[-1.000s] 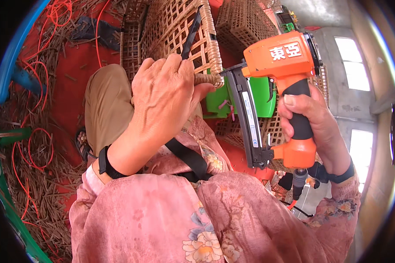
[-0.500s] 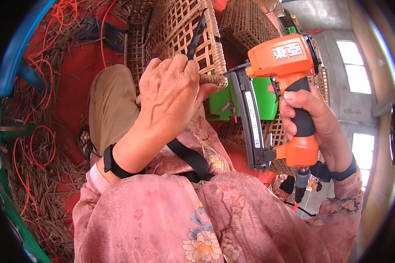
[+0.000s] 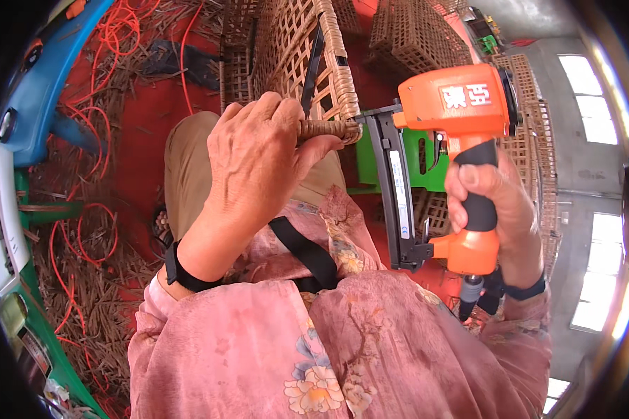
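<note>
Holding a woven basket (image 3: 340,77) and a nail gun (image 3: 458,105), one per hand

So, starting from the left: you had some blue plastic piece (image 3: 35,126) out at the edge, then loops of orange hose (image 3: 112,230) lying over loose brown strips (image 3: 84,307) on the floor.

Your left hand (image 3: 248,160) was wrapped round the bound bar (image 3: 321,128) at the near corner of the basket, thumb on the side toward you. The basket itself sat in front of you, just past that hand, and ran out of view at the top, with a black strap (image 3: 313,66) across its open weave. To me it looked light and a bit springy, grippy rather than slippery. The thin lattice seemed like the part that'd crack or bend, so the thick bound edge was the smart place to grab.

Past that, a green plastic seat (image 3: 433,183) showed behind the gun. The gun's nose was right by the basket's corner, but I couldn't tell if it touched. Your right hand (image 3: 500,188) was closed around the black grip, well apart from the left. The gun looked hard and top-heavy, so holding it mid-grip made sense. I couldn't make out whether a finger sat on the trigger.
</note>
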`<control>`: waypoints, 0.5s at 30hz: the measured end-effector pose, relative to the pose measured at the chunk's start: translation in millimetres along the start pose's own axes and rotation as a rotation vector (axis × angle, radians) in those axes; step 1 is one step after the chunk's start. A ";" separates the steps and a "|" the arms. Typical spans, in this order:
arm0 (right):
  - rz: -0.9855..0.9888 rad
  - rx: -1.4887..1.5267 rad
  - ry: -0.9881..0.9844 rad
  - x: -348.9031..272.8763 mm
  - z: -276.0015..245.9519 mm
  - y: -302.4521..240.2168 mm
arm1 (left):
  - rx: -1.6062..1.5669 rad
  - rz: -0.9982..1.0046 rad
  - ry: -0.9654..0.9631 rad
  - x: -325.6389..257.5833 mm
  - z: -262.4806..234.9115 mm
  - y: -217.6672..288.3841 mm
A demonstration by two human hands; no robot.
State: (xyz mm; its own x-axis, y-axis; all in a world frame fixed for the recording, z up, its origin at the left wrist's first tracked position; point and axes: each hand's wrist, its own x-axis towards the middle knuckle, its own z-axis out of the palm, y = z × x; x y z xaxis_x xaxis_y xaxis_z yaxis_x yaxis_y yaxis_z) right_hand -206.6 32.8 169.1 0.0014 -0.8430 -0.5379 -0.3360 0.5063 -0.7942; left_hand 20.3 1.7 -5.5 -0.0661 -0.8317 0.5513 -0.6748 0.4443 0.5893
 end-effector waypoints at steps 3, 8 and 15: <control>-0.089 0.142 -0.019 -3.2 -8.4 26.4 | 0.088 0.067 -0.021 8.8 -3.3 8.2; -0.145 0.316 0.112 -10.2 -28.9 67.3 | -0.014 0.160 -0.051 19.7 -0.2 26.1; -0.003 0.432 0.288 20.6 -61.6 161.8 | -0.141 0.031 -0.206 21.4 11.2 34.9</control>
State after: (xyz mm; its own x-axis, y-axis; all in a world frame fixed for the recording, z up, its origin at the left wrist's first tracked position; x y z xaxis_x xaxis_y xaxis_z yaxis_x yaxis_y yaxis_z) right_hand -319.0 86.2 46.9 -0.2780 -0.8297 -0.4841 0.0830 0.4813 -0.8726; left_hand -12.9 -4.3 20.2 -0.2431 -0.8609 0.4470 -0.5614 0.5007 0.6589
